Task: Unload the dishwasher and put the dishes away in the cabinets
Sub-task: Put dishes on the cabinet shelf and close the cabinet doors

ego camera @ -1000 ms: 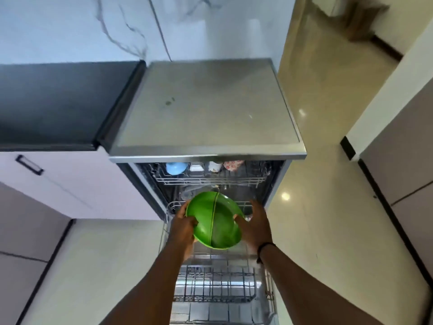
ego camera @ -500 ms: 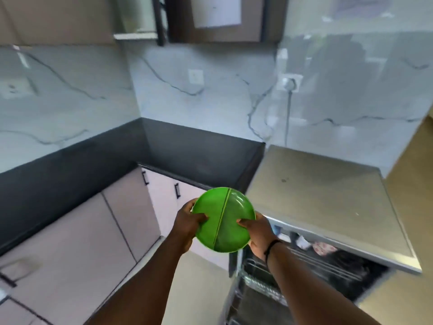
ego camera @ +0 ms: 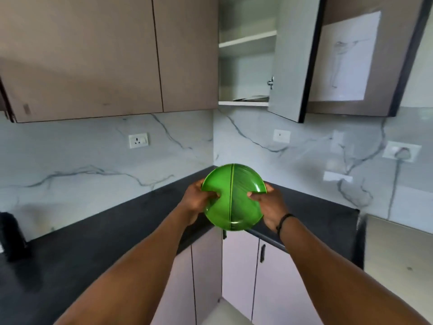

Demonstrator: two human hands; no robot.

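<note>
I hold a round green plate (ego camera: 233,197) with a raised rib down its middle, tilted up toward me above the corner of the dark countertop (ego camera: 93,233). My left hand (ego camera: 199,200) grips its left edge, thumb curled over the face. My right hand (ego camera: 267,202) grips the right edge the same way; a black band is on that wrist. Above and ahead, an upper cabinet (ego camera: 246,66) stands open with pale shelves; something flat lies on its bottom shelf. The dishwasher's steel top (ego camera: 398,254) shows at the right edge; its racks are out of view.
The open cabinet door (ego camera: 293,59) juts out toward me at head height. Closed brown upper cabinets (ego camera: 105,55) fill the left. A dark object (ego camera: 11,235) stands on the counter at far left. Marble backsplash carries wall sockets (ego camera: 138,140). Pale lower cabinets (ego camera: 239,273) sit below.
My view has swung up and left from the dishwasher to the counter corner and upper cabinets. Both hands have carried the green plate up from over the lower rack.
</note>
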